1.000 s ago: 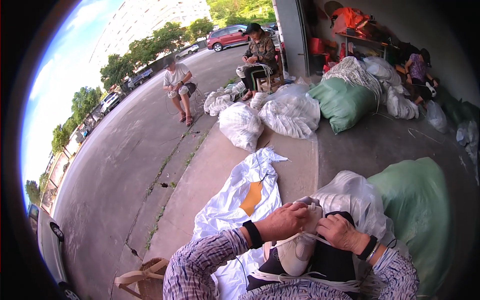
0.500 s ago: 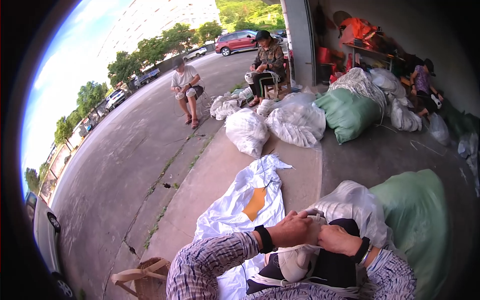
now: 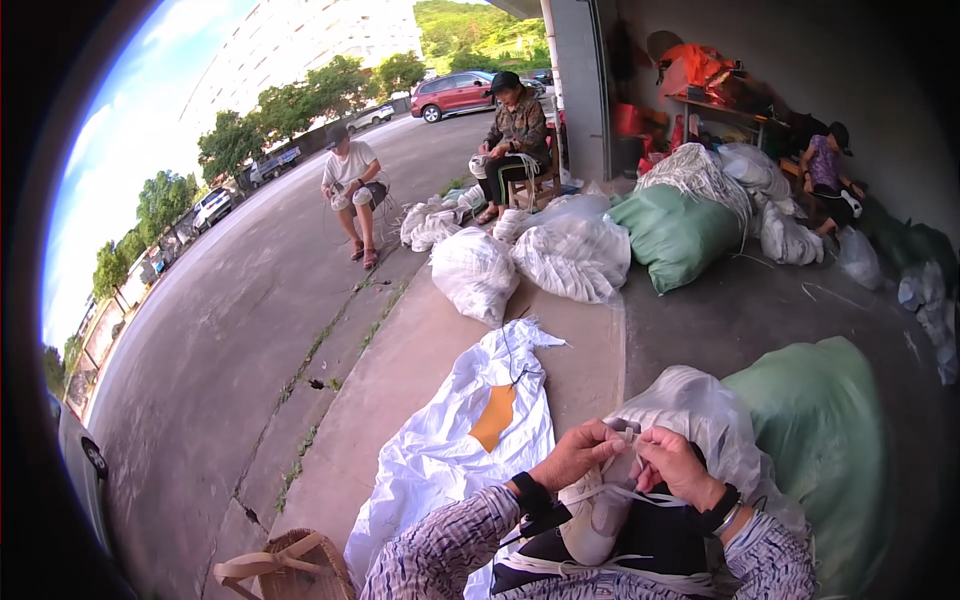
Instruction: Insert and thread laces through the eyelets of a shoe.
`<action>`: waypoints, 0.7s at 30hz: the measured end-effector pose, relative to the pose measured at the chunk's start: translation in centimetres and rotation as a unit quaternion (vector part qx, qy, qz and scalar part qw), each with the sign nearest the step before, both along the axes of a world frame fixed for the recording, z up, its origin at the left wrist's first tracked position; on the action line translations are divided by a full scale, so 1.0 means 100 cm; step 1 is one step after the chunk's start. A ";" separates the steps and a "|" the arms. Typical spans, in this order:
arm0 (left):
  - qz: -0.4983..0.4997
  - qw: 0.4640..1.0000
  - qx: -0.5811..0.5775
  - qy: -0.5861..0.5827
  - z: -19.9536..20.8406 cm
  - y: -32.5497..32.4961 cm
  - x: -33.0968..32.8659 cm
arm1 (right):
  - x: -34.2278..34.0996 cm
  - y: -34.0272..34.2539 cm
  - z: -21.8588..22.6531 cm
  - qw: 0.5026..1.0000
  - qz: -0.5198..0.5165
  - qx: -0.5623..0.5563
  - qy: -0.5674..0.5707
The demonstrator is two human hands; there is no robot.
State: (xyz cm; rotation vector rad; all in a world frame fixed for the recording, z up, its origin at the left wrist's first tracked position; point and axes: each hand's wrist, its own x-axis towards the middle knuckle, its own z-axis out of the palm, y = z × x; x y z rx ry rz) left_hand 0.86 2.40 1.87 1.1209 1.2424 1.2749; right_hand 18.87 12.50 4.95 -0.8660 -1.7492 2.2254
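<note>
A white shoe (image 3: pixel 588 532) rests on the dark cloth (image 3: pixel 655 530) over my lap, its toe toward me. My left hand (image 3: pixel 580 452) pinches at the shoe's upper end, fingertips closed on what looks like a white shoelace. Close beside it, my right hand (image 3: pixel 678 466) is also closed in a pinch on the lace there. The exact grip is too small to make out. A loose stretch of white shoelace (image 3: pixel 625 491) crosses the shoe below my fingers. More white laces (image 3: pixel 665 575) lie across my lap.
Beside me on the right stand a clear bag of white goods (image 3: pixel 690 400) and a green sack (image 3: pixel 815 430). A white sheet (image 3: pixel 440 470) and a woven basket (image 3: pixel 300 565) are at left. Two seated people (image 3: pixel 355 185) (image 3: pixel 515 140) work beyond; another person (image 3: pixel 828 180) sits far right.
My hands have come closer together at the shoe's top, with the right fingers now raised to the left fingertips. The shoe shows more fully, and the whole view has shifted slightly.
</note>
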 end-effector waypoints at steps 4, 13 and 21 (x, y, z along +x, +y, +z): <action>0.026 0.995 0.091 -0.020 -0.005 -0.001 0.004 | -0.006 -0.021 -0.011 0.991 0.056 -0.014 0.119; 0.021 0.996 0.081 0.003 0.000 0.003 0.009 | 0.005 -0.026 0.063 0.977 0.009 0.012 0.212; -0.183 0.967 0.151 0.092 0.042 -0.012 0.050 | 0.033 -0.028 0.077 0.965 -0.005 0.144 0.219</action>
